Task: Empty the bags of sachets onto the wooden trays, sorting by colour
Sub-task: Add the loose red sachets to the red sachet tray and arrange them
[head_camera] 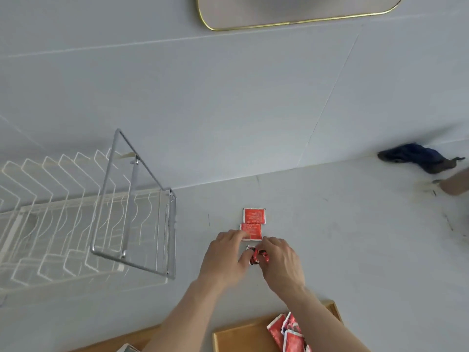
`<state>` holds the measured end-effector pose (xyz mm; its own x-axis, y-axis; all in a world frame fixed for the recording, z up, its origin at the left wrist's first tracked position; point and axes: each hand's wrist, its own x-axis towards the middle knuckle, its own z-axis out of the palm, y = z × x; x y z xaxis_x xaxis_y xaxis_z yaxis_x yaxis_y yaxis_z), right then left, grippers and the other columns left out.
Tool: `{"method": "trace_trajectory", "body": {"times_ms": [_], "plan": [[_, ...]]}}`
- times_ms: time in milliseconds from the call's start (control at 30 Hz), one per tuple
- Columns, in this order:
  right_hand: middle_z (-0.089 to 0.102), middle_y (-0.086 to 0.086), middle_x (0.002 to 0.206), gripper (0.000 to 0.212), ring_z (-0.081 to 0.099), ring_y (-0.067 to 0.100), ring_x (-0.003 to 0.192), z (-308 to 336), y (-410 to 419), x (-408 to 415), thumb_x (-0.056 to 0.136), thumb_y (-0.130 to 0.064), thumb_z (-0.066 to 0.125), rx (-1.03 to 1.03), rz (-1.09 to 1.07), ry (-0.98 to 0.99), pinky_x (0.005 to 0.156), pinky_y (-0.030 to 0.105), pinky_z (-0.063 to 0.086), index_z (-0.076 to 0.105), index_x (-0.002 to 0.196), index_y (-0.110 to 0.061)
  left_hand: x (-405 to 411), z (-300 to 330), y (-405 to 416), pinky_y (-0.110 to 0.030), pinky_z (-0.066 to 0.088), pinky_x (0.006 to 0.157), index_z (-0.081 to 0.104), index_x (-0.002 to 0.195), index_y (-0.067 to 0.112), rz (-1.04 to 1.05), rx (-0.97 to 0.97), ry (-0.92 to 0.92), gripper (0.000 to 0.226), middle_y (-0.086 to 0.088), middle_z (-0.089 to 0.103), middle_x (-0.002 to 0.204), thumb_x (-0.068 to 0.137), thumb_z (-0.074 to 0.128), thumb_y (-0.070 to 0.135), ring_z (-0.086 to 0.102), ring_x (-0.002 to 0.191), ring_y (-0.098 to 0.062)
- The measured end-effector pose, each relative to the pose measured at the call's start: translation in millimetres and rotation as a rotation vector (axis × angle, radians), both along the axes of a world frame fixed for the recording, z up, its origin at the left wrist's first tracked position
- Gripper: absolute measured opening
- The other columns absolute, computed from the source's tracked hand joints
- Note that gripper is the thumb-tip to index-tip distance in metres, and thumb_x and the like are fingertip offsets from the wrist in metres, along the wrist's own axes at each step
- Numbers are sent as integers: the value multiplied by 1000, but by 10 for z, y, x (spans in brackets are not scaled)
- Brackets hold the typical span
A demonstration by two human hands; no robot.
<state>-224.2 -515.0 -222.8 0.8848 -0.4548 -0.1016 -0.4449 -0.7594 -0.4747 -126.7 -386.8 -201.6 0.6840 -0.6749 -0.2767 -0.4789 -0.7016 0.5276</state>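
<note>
My two hands meet over the grey counter (330, 237). Between them is a small crumpled sachet (256, 255), red with bits of white and black, its foil creased and folded on itself. My left hand (224, 257) has its thumb pressed against the sachet's left edge, while its fingers reach forward and rest on the near flat sachet (253, 231). My right hand (281, 262) is curled, fingertips pinching the crumpled one from the right.

Just beyond my fingers lie two flat sachets, red squares with white borders and pale print; the far sachet (254, 215) overlaps or touches the near one, I can't tell which.

At the bottom edge a wooden tray (241, 336) holds a loose heap of red sachets (286, 331), partly under my right forearm. A corner of a second tray (137, 339) shows to its left.

A wire rack (83, 219) stands well apart on the left.
</note>
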Motion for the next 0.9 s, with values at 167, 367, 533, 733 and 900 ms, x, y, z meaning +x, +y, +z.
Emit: {"method": "trace_trajectory", "body": {"times_ms": [167,367,533,733,900], "plan": [[64,-2,102,31,59,24,97,-162,-89,-50,84,-10,71,36,3,14,70,37,53,61,112,-20,105,-237,-259,-34,28,116,50,142,32,-92,99,-141,42,12,47,154,100,46,33,35,145,-18],[64,0,95,15,62,25,94,-146,-448,-15,91,-26,70,132,-93,-4,67,35,46,71,103,-18,-3,-285,-278,-33,46,94,68,103,29,20,122,-278,12,10,63,109,93,62,27,59,108,-19],[61,1,129,20,47,23,128,-26,-689,462,90,-34,73,170,20,-30,90,37,47,75,101,-17,-123,-259,-217,-34,46,88,61,95,28,109,156,-261,14,10,63,105,85,70,26,59,103,-20],[35,4,161,29,27,27,148,-109,-538,847,91,-22,66,74,211,176,112,38,34,71,121,-24,-163,-180,-33,-28,49,68,46,92,32,271,103,-160,20,9,51,96,92,64,21,63,84,-17],[60,7,116,26,51,31,108,-167,-358,704,89,-12,66,90,78,73,79,33,42,72,112,-19,-215,-189,192,-28,49,68,56,92,30,386,11,-82,23,9,59,100,90,64,9,64,81,-17]]}}
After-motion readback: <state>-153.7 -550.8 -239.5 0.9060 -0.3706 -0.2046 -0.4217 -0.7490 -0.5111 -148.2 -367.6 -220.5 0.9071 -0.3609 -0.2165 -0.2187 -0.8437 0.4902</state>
